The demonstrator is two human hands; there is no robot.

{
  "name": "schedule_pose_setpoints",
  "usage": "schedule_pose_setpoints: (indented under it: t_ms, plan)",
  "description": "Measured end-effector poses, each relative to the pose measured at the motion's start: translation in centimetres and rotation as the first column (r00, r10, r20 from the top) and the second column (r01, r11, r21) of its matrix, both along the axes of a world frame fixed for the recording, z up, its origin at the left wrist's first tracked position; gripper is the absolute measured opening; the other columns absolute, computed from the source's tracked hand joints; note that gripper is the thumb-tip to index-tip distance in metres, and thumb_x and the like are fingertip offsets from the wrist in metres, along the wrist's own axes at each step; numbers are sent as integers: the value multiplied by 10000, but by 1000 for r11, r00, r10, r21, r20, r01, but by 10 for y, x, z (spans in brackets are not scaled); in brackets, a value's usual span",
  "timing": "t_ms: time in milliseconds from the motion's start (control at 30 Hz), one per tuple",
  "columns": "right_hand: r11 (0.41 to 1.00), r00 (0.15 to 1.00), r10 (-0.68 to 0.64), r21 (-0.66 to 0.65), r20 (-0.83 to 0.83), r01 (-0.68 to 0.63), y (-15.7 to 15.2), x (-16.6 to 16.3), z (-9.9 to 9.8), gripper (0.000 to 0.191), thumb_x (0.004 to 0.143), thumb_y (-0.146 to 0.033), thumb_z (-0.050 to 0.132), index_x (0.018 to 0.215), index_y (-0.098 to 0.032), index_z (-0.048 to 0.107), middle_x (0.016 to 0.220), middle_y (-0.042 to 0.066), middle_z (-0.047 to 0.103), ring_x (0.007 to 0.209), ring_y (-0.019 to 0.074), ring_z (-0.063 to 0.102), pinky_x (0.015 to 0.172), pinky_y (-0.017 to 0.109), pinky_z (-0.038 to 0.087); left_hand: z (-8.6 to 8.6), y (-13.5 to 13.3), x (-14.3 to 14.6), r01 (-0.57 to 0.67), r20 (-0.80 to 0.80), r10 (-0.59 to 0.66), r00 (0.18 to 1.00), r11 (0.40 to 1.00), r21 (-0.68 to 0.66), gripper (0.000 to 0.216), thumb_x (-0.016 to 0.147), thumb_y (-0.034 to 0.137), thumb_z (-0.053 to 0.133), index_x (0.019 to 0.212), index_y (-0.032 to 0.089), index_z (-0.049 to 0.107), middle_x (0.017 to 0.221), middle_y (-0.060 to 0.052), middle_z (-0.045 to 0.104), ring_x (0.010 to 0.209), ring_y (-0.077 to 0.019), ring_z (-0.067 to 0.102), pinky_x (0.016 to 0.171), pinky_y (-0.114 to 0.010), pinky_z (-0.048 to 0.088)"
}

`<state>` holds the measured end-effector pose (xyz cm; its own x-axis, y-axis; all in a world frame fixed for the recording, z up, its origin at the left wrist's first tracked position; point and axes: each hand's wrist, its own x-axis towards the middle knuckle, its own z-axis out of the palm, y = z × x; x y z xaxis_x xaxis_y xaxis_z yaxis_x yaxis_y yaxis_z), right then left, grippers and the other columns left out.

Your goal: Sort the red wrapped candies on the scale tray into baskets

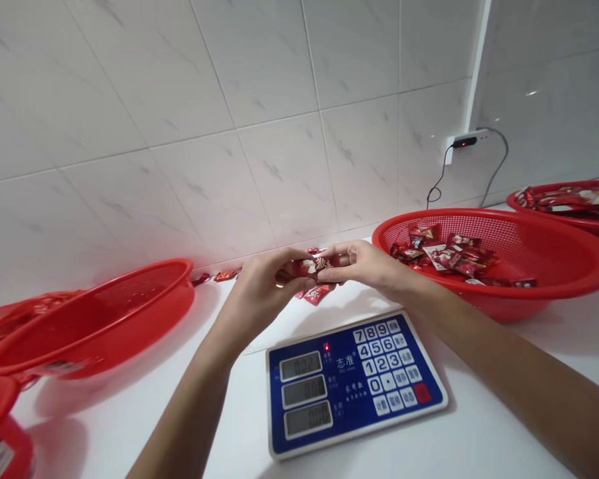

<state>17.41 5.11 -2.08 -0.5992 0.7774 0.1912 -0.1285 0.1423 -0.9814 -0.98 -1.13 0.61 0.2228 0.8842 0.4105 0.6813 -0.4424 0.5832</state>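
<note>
Hands: left hand (267, 283) and right hand (364, 266) are brought together over the white counter (479, 426), just behind the scale (352, 382).
Left hand state: fingers closed on the left end of a red packet (312, 267).
Right hand state: fingertips pinched on the packet's right end.
Packet axis: long axis runs left to right, held level between both hands, off the counter.
Nearer hand: neither; the packet is shared, one end per hand.
Packet vs scale: held above and behind the scale's rear edge, not touching it.
Big basket right: red mesh basket (504, 266) sits just beside the right wrist, with a loose pile of wrapped packets (449, 256) inside.
Basket left: a red basket (94, 326) lies well apart from the left hand; contents cannot be seen.
Far basket: another red basket (569, 203) with packets sits at the right edge.
Loose packets: a few are seen on the counter below the hands (317, 295) and by the wall (226, 274).
Scale display: lit, digits too blurred to read.
</note>
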Motion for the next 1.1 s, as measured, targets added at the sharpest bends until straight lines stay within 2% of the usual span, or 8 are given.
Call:
schedule_pose_setpoints:
  t_ms: [167, 567, 700, 833, 900, 967, 1033, 1100]
  plan:
    - [999, 999, 38, 11, -18, -38, -1, -3, -3, 127, 807, -92, 725, 931, -105, 701, 791, 42, 737, 693, 115, 701, 729, 251, 583, 0, -2, 4, -94, -142, 111, 984, 988, 123, 132, 819, 206, 624, 921, 180, 703, 717, -11, 713, 655, -177, 642, 628, -293, 464]
    - [998, 998, 55, 27, 29, -56, 0, -2, -2, 87, 860, -199, 708, 882, -116, 699, 707, 23, 718, 632, 109, 676, 678, 249, 563, 0, -5, 9, -86, -201, 117, 973, 984, 154, 79, 828, 252, 619, 849, 208, 681, 605, 34, 612, 558, -135, 528, 570, -248, 399]
    - [979, 976, -141, 168, 166, 113, 3, 10, 11, 188, 858, -209, 698, 1027, -131, 723, 855, 70, 757, 717, 137, 688, 672, 250, 531, 3, -3, 1, -189, -110, 203, 973, 974, 129, 197, 821, 362, 637, 933, 207, 682, 734, -16, 708, 651, -183, 622, 602, -274, 438]
    - [819, 749, -535, 459, 391, 345, 28, 56, 23, 222, 813, -178, 697, 1031, -163, 736, 925, 93, 752, 764, 186, 688, 689, 292, 507, 18, -8, -29, -235, -156, 230, 961, 972, -15, 322, 756, 507, 685, 936, 243, 727, 884, -54, 761, 791, -251, 677, 674, -324, 471]
    - [826, 561, -541, 522, 627, 213, 44, 88, 19, 99, 756, -145, 710, 843, -168, 751, 827, 98, 731, 702, 217, 667, 637, 328, 493, 25, -11, -42, -271, -233, 254, 939, 962, -44, 343, 722, 551, 699, 893, 258, 754, 880, -57, 761, 799, -266, 668, 670, -332, 458]
    - [849, 398, -527, 481, 751, 219, 56, 118, 6, 210, 574, -91, 816, 751, -176, 743, 747, 91, 701, 677, 233, 648, 627, 346, 489, 26, -13, -47, -281, -301, 246, 921, 957, -75, 339, 725, 565, 693, 864, 265, 769, 851, -53, 754, 768, -258, 654, 637, -317, 436]
    - [844, 357, -535, 464, 765, 270, 61, 139, -11, 283, 494, -54, 817, 728, -193, 739, 710, 81, 682, 650, 230, 635, 607, 351, 491, 21, -11, -43, -231, -338, 176, 925, 964, -130, 301, 744, 538, 686, 848, 269, 772, 853, -46, 750, 757, -246, 653, 617, -298, 429]
    - [798, 449, -602, 508, 660, 324, 61, 151, -29, 157, 559, -123, 790, 664, -209, 709, 704, 75, 675, 653, 219, 635, 603, 344, 500, 9, -6, -33, -167, -361, 95, 928, 970, -175, 220, 751, 463, 695, 830, 271, 770, 850, -40, 752, 766, -245, 663, 623, -290, 438]
